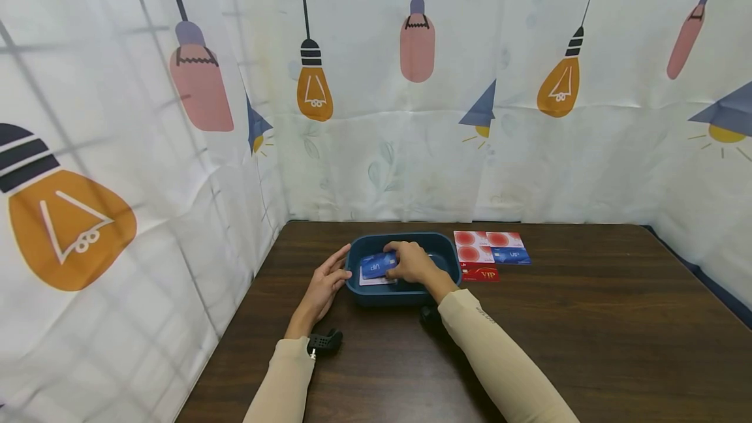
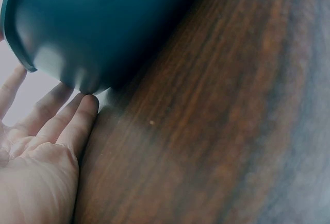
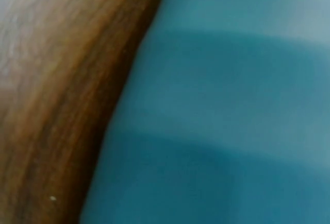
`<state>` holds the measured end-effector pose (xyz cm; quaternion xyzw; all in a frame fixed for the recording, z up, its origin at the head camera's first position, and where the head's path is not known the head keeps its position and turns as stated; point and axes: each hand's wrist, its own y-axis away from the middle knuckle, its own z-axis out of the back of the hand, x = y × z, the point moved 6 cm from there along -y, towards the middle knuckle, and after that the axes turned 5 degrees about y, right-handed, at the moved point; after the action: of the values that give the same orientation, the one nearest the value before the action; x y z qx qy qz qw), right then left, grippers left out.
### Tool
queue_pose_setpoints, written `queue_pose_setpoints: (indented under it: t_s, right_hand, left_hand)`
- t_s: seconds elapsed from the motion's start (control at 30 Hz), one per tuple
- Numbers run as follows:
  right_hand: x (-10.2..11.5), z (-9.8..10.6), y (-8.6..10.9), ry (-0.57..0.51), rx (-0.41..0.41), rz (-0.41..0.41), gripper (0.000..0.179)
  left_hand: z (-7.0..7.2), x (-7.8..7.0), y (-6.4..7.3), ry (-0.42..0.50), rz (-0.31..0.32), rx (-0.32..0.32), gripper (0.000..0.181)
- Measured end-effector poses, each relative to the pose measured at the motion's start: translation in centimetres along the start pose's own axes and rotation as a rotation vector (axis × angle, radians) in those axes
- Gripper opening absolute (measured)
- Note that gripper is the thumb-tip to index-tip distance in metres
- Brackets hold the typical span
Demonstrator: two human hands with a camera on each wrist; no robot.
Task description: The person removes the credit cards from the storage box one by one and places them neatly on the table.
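Note:
A dark teal plastic bin (image 1: 384, 299) sits on the table. Inside it my right hand (image 1: 414, 263) pinches a blue VIP card (image 1: 375, 267) at its right edge. Beneath that card shows the edge of a whitish card (image 1: 371, 281). My left hand (image 1: 325, 284) steadies the bin's left end with extended fingers. In the left wrist view the fingertips of the left hand (image 2: 46, 152) touch the outer wall of the bin (image 2: 108, 23). The right wrist view is filled by the blurred bin wall (image 3: 221, 95); the right hand is out of sight there.
Right of the bin, cards lie together in rows: several red-and-white patterned ones (image 1: 474, 254), a blue VIP card (image 1: 511, 255) and a red VIP card (image 1: 480, 271). The dark wooden table (image 1: 587, 318) meets a lamp-patterned curtain (image 1: 376, 162) at its back and left edges.

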<state>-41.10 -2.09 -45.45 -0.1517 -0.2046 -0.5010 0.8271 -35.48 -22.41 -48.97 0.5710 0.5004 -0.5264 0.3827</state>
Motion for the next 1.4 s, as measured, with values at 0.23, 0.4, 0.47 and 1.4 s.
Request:
queue_pose_setpoints:
  t_s: [0.23, 0.4, 0.47, 1.4]
  right_hand:
    - [0.1, 0.1, 0.0, -0.103, 0.003, 0.009, 0.054]
    - [0.2, 0.2, 0.0, -0.131, -0.006, 0.024, 0.054]
    - [0.2, 0.3, -0.1, -0.134, -0.016, 0.025, 0.054]
    - [-1.4, 3.5, 2.3, -0.270, -0.124, 0.008, 0.055]
  left_hand:
    - [0.1, -0.1, 0.0, -0.001, 0.001, -0.014, 0.062]
    - [0.1, 0.0, 0.0, 0.003, 0.006, -0.023, 0.062]
    - [0.1, 0.1, 0.0, 0.002, 0.007, -0.026, 0.062]
    - [0.0, 0.1, 0.0, 0.006, 0.003, -0.027, 0.062]
